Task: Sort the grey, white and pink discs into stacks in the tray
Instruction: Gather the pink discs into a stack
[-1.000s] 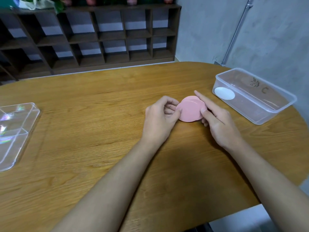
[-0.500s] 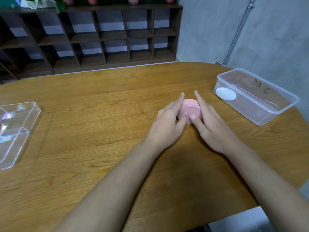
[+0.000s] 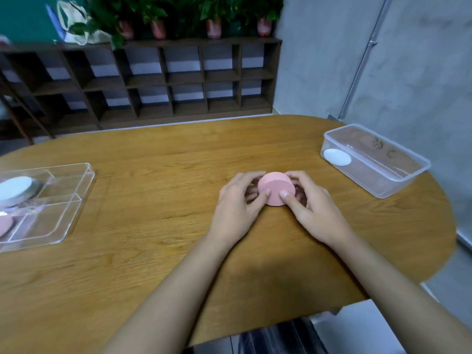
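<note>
Currently both the left hand (image 3: 237, 208) and right hand (image 3: 314, 208) curl their fingers (image 3: 287, 198) around the pink stack (image 3: 276, 187) mid-bench (image 3: 153, 251), well apart from the tray (image 3: 88, 175) at left, so an uneven squeeze in carrying could probably shear loose discs apart.

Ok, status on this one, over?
Left grip and right grip hold pink round disc stack on wooden table. Clear divided plastic tray far left, bare wood between.
</note>
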